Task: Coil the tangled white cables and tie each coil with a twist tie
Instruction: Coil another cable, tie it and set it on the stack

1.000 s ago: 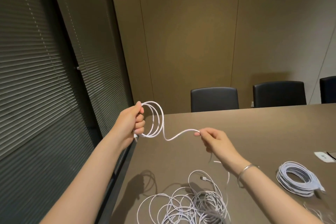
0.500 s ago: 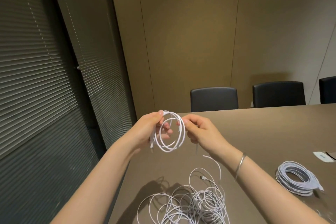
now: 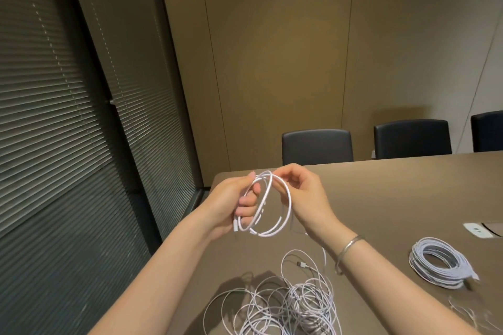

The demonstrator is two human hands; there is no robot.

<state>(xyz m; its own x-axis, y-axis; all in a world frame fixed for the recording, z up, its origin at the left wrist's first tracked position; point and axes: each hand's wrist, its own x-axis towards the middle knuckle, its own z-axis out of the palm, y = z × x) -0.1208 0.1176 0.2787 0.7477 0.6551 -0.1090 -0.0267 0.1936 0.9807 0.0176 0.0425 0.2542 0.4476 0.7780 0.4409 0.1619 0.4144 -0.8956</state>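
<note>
The room is sitting in dim, warm light, brightest on the tan wall. Light is coming from above, throwing soft shadows of the arms onto the table beside the loose cables. The blinds are staying dark. The wide lens is bending straight lines near the edges, and the right corner is blurring slightly.

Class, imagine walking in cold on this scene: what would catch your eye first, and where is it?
First, the small white coil held up over the table's near-left corner, the left hand gripping its loops and the right hand pinching its top. Next, the tangled cables sprawled on the table below, and a finished coil stack at the right.
</note>
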